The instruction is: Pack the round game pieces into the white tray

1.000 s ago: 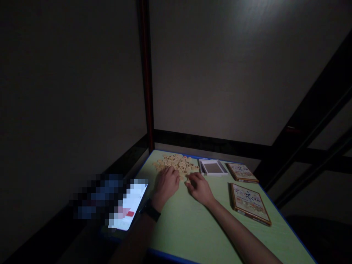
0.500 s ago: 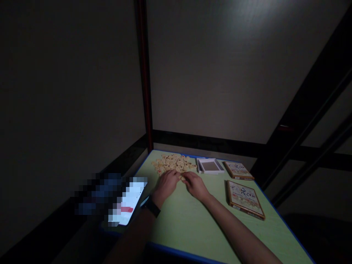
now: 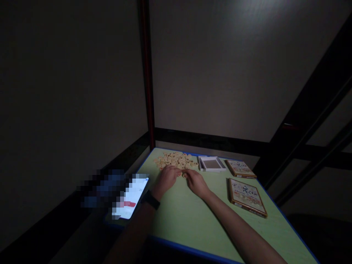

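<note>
a pale round piece [image 3: 185,176] lies at the near edge of a heap of similar pieces [image 3: 176,158] on the green table [image 3: 189,220]; the fingertips of the right hand [image 3: 196,182] touch it, though whether they pinch it i cannot tell. the left hand [image 3: 167,178] curls just beside, its grip hidden (a dark watch [image 3: 151,200] circles that wrist). farther right sit a white tray [image 3: 213,169] and two printed boxes [image 3: 247,196], and on the left glows a screen [image 3: 136,194]

head: one worn camera, looking forward and down from the desk's [image 3: 189,220] near side
desk: near, lower half of view, slightly right
back wall [image 3: 214,80]: farther off, fills upper half
</note>
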